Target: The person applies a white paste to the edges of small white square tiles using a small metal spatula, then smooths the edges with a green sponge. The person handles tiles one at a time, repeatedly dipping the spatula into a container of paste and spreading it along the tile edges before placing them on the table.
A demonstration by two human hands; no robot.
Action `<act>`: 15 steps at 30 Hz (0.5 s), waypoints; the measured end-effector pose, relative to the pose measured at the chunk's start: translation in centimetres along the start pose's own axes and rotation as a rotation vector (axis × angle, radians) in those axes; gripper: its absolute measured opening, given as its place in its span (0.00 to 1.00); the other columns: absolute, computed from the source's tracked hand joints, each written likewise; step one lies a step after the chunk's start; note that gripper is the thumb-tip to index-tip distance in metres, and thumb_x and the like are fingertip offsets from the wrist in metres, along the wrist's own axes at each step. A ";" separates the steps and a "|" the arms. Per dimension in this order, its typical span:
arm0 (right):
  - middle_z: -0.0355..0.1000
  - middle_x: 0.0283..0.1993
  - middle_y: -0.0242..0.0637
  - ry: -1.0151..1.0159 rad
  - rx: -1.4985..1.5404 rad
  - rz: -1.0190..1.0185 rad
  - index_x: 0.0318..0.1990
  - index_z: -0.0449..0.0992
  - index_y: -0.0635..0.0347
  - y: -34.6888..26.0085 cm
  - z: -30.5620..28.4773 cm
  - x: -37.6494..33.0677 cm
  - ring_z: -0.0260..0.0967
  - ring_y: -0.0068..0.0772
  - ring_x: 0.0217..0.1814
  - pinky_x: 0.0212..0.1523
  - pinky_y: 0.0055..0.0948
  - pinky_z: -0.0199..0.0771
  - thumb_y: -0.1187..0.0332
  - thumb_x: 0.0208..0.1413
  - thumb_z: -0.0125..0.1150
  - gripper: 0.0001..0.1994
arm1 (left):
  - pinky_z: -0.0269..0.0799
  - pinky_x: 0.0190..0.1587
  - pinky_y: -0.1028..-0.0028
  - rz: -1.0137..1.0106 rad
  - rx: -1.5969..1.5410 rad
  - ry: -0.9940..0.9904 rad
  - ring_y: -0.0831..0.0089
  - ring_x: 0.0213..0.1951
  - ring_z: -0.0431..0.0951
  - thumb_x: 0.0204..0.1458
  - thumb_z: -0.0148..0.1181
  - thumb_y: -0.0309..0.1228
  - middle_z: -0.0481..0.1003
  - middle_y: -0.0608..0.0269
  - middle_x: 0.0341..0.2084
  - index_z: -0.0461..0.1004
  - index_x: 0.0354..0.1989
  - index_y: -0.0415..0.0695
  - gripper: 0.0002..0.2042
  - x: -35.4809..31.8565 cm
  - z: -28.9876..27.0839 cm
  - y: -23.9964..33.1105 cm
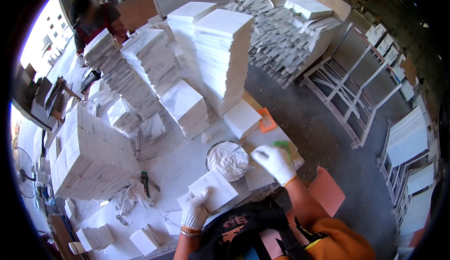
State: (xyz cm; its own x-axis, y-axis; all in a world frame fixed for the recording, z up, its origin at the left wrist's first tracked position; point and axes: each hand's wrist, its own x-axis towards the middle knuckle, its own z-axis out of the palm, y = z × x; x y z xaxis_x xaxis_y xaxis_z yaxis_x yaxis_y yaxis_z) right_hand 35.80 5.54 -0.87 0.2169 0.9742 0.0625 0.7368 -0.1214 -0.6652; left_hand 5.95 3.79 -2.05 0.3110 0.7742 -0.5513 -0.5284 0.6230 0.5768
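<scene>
In the lower middle of the frame my left hand (194, 209), gloved in white, grips a small white marble tile (213, 189) by its near corner and holds it tilted just above the surface (176, 166). A little to the right, my right hand (275, 162), also gloved, is closed around a green scraper (283, 146), beside the tile and the bowl.

Between my hands and slightly beyond stands a round metal bowl (228, 159). It is well filled with white paste, heaped and stirred, with what looks like a stick or blade resting in it.

I judge the work to be early: the tile I hold shows a clean face with no paste that I can see, and the bowl is far from used up. A single white block (241, 118) lies just past the bowl, an orange pad (267, 120) next to it.

Farther up, tall stacks of tiles (220, 54) fill the middle and left of the frame, so plenty seems left to handle. At the upper left, another person (96, 18) stands behind a stack.
</scene>
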 end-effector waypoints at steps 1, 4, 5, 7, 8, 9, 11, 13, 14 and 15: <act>0.79 0.35 0.43 0.071 0.025 0.021 0.39 0.82 0.54 1.2 -0.6 0.5 0.78 0.44 0.36 0.39 0.35 0.75 0.62 0.56 0.65 0.09 | 0.77 0.48 0.50 -0.021 0.014 0.012 0.60 0.49 0.77 0.54 0.62 0.26 0.75 0.59 0.46 0.67 0.59 0.41 0.23 0.0 0.1 0.1; 0.78 0.35 0.43 0.244 -0.015 0.011 0.37 0.81 0.53 1.7 -2.6 2.4 0.77 0.46 0.37 0.36 0.39 0.75 0.61 0.54 0.66 0.08 | 0.79 0.43 0.46 0.009 0.027 0.007 0.58 0.48 0.77 0.54 0.63 0.27 0.74 0.59 0.46 0.66 0.59 0.42 0.24 0.4 -1.1 -0.7; 0.78 0.35 0.43 0.252 0.022 0.023 0.37 0.81 0.54 2.0 -2.6 2.9 0.77 0.45 0.37 0.37 0.38 0.75 0.63 0.54 0.67 0.07 | 0.79 0.41 0.45 0.034 0.032 0.001 0.58 0.48 0.77 0.54 0.64 0.28 0.74 0.59 0.46 0.66 0.60 0.43 0.24 0.5 -1.4 -0.9; 0.78 0.34 0.41 0.227 0.133 -0.058 0.39 0.80 0.56 1.1 -2.0 3.8 0.77 0.41 0.34 0.37 0.34 0.76 0.67 0.53 0.68 0.08 | 0.79 0.43 0.49 0.009 0.017 0.004 0.60 0.47 0.78 0.56 0.63 0.27 0.75 0.58 0.47 0.67 0.58 0.41 0.22 0.3 -1.1 -0.6; 0.78 0.34 0.37 0.158 0.186 -0.090 0.41 0.80 0.56 -0.3 -1.7 4.1 0.77 0.36 0.34 0.38 0.31 0.76 0.69 0.52 0.68 0.09 | 0.78 0.47 0.55 0.011 -0.019 0.018 0.63 0.47 0.78 0.56 0.62 0.25 0.75 0.57 0.47 0.68 0.57 0.39 0.20 0.1 -0.5 -0.3; 0.78 0.35 0.37 0.097 0.215 -0.123 0.42 0.80 0.56 -0.8 -0.4 4.8 0.77 0.35 0.36 0.39 0.30 0.76 0.68 0.52 0.68 0.10 | 0.78 0.51 0.61 0.014 -0.056 0.033 0.66 0.48 0.78 0.57 0.61 0.22 0.76 0.57 0.47 0.69 0.55 0.37 0.18 -0.2 -0.2 -0.3; 0.78 0.37 0.37 -0.007 0.260 -0.185 0.43 0.80 0.56 -2.7 1.4 6.3 0.78 0.33 0.39 0.41 0.30 0.76 0.68 0.52 0.68 0.11 | 0.77 0.52 0.62 0.016 -0.058 0.012 0.65 0.48 0.78 0.57 0.62 0.22 0.76 0.56 0.48 0.69 0.55 0.35 0.18 -0.1 -0.4 -0.3; 0.76 0.48 0.42 -0.150 0.154 -0.147 0.47 0.79 0.56 -4.7 2.6 8.1 0.76 0.40 0.47 0.48 0.33 0.77 0.66 0.50 0.69 0.16 | 0.77 0.52 0.63 -0.023 -0.063 0.013 0.65 0.48 0.78 0.57 0.62 0.23 0.76 0.56 0.47 0.69 0.55 0.35 0.18 -0.4 0.2 0.2; 0.75 0.50 0.43 -0.205 0.100 -0.160 0.48 0.79 0.57 -5.5 3.7 9.2 0.76 0.41 0.49 0.50 0.34 0.76 0.66 0.49 0.70 0.18 | 0.77 0.52 0.62 -0.020 -0.041 0.007 0.66 0.47 0.78 0.57 0.63 0.24 0.76 0.57 0.47 0.68 0.56 0.36 0.19 -0.4 0.3 0.3; 0.74 0.51 0.44 -0.258 0.045 -0.172 0.50 0.78 0.58 -6.0 4.6 10.3 0.75 0.42 0.51 0.52 0.35 0.75 0.66 0.48 0.70 0.20 | 0.77 0.51 0.61 -0.014 -0.038 0.001 0.66 0.47 0.78 0.57 0.64 0.25 0.76 0.57 0.47 0.68 0.57 0.36 0.20 -0.6 0.5 0.5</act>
State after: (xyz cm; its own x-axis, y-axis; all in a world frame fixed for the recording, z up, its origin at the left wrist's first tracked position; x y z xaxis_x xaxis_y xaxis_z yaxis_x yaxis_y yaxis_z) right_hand 30.66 17.14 0.35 -0.0822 0.9966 -0.0104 0.7179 0.0520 -0.6942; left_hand 5.92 3.73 -1.09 0.3177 0.7650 -0.5602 -0.5537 0.6293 0.5454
